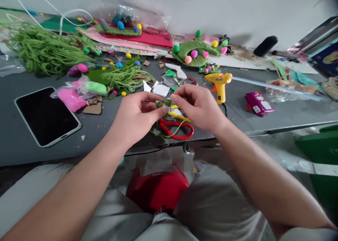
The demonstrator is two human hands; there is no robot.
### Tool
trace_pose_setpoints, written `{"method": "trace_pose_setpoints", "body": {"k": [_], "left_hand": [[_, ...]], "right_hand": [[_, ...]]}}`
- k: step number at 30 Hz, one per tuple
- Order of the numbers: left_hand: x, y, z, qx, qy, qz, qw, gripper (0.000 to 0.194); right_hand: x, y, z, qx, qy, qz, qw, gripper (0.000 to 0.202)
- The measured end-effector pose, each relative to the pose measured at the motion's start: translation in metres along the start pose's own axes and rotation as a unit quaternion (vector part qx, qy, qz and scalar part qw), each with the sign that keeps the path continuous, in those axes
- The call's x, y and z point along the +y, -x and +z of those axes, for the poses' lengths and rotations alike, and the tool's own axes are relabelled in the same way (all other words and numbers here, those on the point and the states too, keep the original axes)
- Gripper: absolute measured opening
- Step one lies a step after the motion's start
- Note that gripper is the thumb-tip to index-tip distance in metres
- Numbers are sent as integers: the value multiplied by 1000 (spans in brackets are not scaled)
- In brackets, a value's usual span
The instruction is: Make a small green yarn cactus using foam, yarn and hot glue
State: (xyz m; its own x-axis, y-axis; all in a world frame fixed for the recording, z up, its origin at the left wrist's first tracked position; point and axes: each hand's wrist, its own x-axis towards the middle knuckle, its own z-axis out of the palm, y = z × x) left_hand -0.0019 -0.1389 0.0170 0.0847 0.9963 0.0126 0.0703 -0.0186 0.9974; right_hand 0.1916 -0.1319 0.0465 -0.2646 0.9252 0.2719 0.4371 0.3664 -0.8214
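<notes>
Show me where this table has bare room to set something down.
The table is bare between the yellow glue gun and purple packet, and right of that packet toward the front edge. Crowded: beyond the left hand, with white scraps and green yarn.

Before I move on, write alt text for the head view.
A bare left hand holds a small green-wrapped piece, the right hand at its edge, above a grey table with a red looped handle, yellow glue gun and tangled green yarn.
</notes>
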Motion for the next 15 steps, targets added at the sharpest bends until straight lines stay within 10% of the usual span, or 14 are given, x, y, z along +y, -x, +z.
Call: {"method": "trace_pose_setpoints", "body": {"k": [7, 15], "left_hand": [[1, -2, 12, 74, 147, -11, 986, 31], [8, -6, 10, 60, 291, -72, 952, 30]], "right_hand": [[-11, 14, 18, 25, -55, 33, 998, 16], [-6, 25, 17, 74, 149, -140, 976, 17]]}}
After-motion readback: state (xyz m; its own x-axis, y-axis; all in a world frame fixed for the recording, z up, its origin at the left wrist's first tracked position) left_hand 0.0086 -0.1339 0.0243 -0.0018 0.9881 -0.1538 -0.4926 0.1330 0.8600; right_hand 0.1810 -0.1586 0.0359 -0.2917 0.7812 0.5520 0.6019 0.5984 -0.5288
